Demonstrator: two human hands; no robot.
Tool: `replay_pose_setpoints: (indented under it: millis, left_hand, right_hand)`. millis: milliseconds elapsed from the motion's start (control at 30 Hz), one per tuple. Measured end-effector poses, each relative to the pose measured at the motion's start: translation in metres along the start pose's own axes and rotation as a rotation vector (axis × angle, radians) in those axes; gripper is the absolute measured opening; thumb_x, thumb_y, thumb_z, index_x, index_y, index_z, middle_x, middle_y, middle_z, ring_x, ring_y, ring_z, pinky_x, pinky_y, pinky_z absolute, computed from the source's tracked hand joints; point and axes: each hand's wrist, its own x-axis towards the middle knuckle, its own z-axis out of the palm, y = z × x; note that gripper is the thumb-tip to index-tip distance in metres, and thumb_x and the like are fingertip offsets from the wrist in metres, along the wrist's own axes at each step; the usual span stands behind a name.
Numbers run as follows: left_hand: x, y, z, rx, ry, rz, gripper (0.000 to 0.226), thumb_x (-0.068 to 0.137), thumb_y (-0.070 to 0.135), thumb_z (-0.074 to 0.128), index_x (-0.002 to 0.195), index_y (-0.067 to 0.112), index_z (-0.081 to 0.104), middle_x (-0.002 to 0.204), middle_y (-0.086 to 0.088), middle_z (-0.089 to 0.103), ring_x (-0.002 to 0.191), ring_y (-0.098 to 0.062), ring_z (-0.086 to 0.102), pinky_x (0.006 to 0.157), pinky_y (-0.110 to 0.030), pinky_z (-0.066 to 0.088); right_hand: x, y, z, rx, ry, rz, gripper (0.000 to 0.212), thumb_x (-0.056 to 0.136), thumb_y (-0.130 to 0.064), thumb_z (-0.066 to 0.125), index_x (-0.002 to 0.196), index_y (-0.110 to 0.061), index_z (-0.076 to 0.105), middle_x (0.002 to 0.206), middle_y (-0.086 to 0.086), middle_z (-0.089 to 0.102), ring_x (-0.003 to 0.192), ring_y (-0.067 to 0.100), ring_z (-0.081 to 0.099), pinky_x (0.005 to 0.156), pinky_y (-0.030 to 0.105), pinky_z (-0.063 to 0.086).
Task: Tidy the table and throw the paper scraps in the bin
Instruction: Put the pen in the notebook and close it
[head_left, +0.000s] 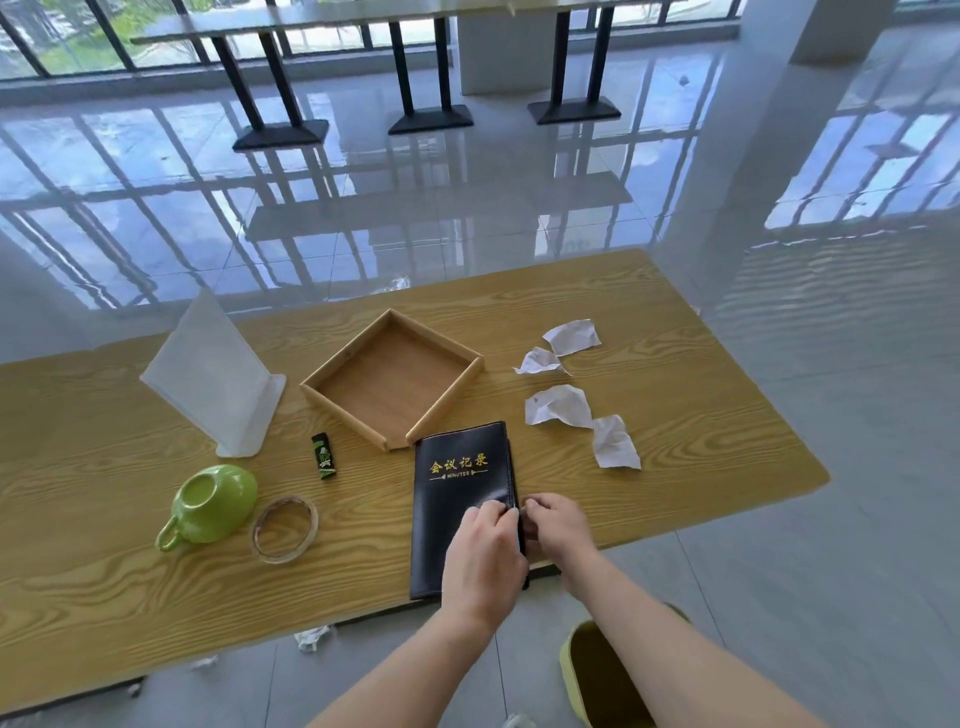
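A black notebook (460, 478) with gold lettering lies closed near the front edge of the wooden table (701, 415). My left hand (485, 556) rests on its lower right cover, fingers curled over the right edge. My right hand (556, 525) pinches that same edge from the side. Several crumpled white paper scraps (558, 405) lie to the right of an empty wooden tray (392, 379). A yellow-green bin (602, 675) stands on the floor below my right forearm.
A green cup (213, 501) lies tipped at the left, beside a clear tape roll (284, 527). A small green-black lighter (324, 456) and a white sign stand (218, 384) sit behind them. Paper bits (311, 638) lie on the floor under the table.
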Motion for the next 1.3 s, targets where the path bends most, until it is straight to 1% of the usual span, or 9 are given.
replay_pose_setpoints:
  millis: [167, 267, 333, 433, 500, 667, 833, 967, 1300]
  left_hand:
    - [-0.007, -0.004, 0.018, 0.193, -0.078, 0.052, 0.025, 0.081, 0.019, 0.054, 0.106, 0.02, 0.06, 0.107, 0.001, 0.057, 0.093, -0.019, 0.049, 0.074, -0.03, 0.037]
    - [-0.014, -0.015, 0.027, 0.24, -0.127, 0.105, 0.044, 0.08, 0.04, 0.056, 0.121, 0.021, 0.055, 0.126, 0.0, 0.053, 0.115, -0.021, 0.047, 0.098, -0.04, 0.041]
    - [-0.017, -0.02, 0.03, 0.241, -0.165, 0.098, 0.056, 0.083, 0.048, 0.047, 0.131, 0.02, 0.051, 0.141, -0.001, 0.047, 0.131, -0.022, 0.039, 0.112, -0.048, 0.031]
    - [-0.021, -0.028, 0.031, 0.217, -0.205, 0.084, 0.066, 0.087, 0.053, 0.031, 0.144, 0.022, 0.038, 0.155, 0.003, 0.032, 0.145, -0.02, 0.019, 0.12, -0.051, 0.01]
    - [-0.022, -0.036, 0.028, 0.164, -0.208, 0.076, 0.064, 0.089, 0.053, 0.025, 0.147, 0.027, 0.033, 0.159, 0.007, 0.024, 0.148, -0.017, 0.008, 0.12, -0.048, 0.002]
    - [-0.022, -0.062, 0.011, 0.065, -0.16, -0.006, 0.047, 0.095, 0.049, 0.028, 0.139, 0.042, 0.043, 0.157, 0.011, 0.027, 0.147, -0.016, 0.009, 0.119, -0.048, 0.006]
    - [-0.025, -0.084, 0.001, 0.002, -0.101, -0.203, 0.046, 0.093, 0.042, 0.052, 0.138, 0.032, 0.049, 0.152, -0.001, 0.033, 0.141, -0.021, 0.024, 0.112, -0.04, 0.028]
    - [-0.023, -0.085, 0.0, -0.092, -0.12, -0.263, 0.053, 0.09, 0.038, 0.062, 0.139, 0.027, 0.047, 0.151, -0.003, 0.027, 0.137, -0.022, 0.026, 0.108, -0.035, 0.035]
    - [-0.02, -0.081, 0.001, -0.146, -0.131, -0.333, 0.06, 0.086, 0.035, 0.069, 0.14, 0.031, 0.044, 0.153, -0.008, 0.021, 0.136, -0.026, 0.032, 0.108, -0.036, 0.037]
  right_hand:
    - [-0.002, -0.001, 0.0, 0.068, -0.057, 0.004, 0.025, 0.096, -0.012, 0.045, 0.075, -0.007, 0.058, 0.077, 0.014, 0.053, 0.074, 0.025, 0.048, 0.069, 0.039, 0.041]
    - [-0.001, 0.005, -0.002, 0.05, -0.073, 0.007, 0.03, 0.097, -0.017, 0.045, 0.08, 0.005, 0.058, 0.081, 0.019, 0.058, 0.076, 0.024, 0.052, 0.071, 0.04, 0.048]
    - [0.001, 0.008, -0.003, 0.028, -0.083, -0.007, 0.031, 0.097, -0.019, 0.044, 0.091, 0.008, 0.06, 0.093, 0.029, 0.064, 0.078, 0.024, 0.055, 0.078, 0.045, 0.055]
    - [0.003, 0.01, -0.003, -0.003, -0.067, -0.026, 0.026, 0.097, -0.021, 0.049, 0.088, -0.01, 0.071, 0.097, 0.019, 0.07, 0.084, 0.021, 0.064, 0.089, 0.052, 0.056]
    - [0.002, 0.008, -0.003, -0.05, -0.063, -0.055, 0.016, 0.095, -0.022, 0.056, 0.089, -0.026, 0.07, 0.095, 0.002, 0.073, 0.094, 0.019, 0.068, 0.091, 0.048, 0.057]
    - [0.0, 0.006, 0.0, -0.124, -0.056, -0.074, 0.016, 0.091, -0.027, 0.062, 0.104, -0.021, 0.069, 0.101, -0.003, 0.072, 0.096, 0.018, 0.067, 0.092, 0.048, 0.055]
    - [-0.006, 0.011, 0.003, -0.439, 0.038, -0.15, 0.032, 0.089, -0.04, 0.063, 0.115, -0.022, 0.063, 0.1, -0.009, 0.065, 0.095, 0.013, 0.062, 0.087, 0.036, 0.054]
    - [-0.011, 0.017, 0.007, -0.586, 0.092, -0.189, 0.039, 0.089, -0.045, 0.061, 0.119, -0.02, 0.062, 0.106, -0.006, 0.065, 0.099, 0.015, 0.06, 0.085, 0.032, 0.051]
    - [-0.017, 0.023, 0.019, -0.511, 0.183, -0.168, 0.039, 0.088, -0.033, 0.068, 0.122, -0.017, 0.06, 0.117, 0.002, 0.062, 0.105, 0.018, 0.058, 0.09, 0.031, 0.05]
